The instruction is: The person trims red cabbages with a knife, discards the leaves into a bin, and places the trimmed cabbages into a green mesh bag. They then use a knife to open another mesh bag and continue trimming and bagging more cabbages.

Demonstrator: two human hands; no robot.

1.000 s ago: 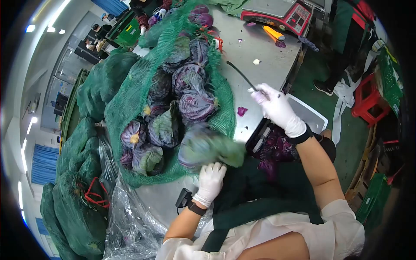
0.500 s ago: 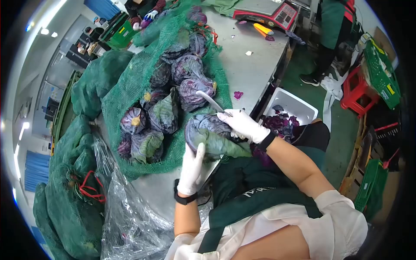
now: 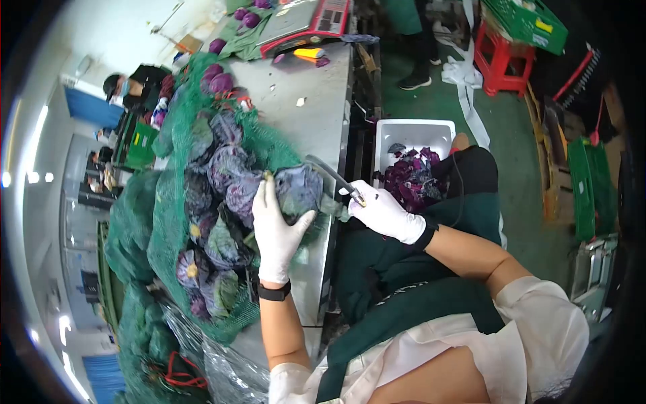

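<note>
Red cabbages [image 3: 232, 172] with purple-green outer leaves lie in an opened green mesh sack [image 3: 168, 222] on the metal table [image 3: 306, 108]. My left hand [image 3: 276, 232], in a white glove, is spread against the near left side of one cabbage [image 3: 298, 192] at the sack's right edge, thumb and fingers apart. My right hand [image 3: 387, 214], also gloved, is closed round the handle of a curved knife [image 3: 331, 174]. Its blade points up and left, close to the right side of that cabbage. A loose green leaf [image 3: 334, 209] shows between the cabbage and my right hand.
A white bin [image 3: 415, 135] with purple leaf scraps stands right of the table. At the table's far end are a red scale [image 3: 306, 27] and a yellow cutter [image 3: 309, 53]. Beyond are a red stool [image 3: 503, 60], green crates [image 3: 528, 23] and other people. Filled mesh sacks [image 3: 134, 229] stand left.
The view has turned rightward. My left hand has moved from below the cabbage to its left side, and the cabbage has turned. The knife in my right hand has shifted with it.
</note>
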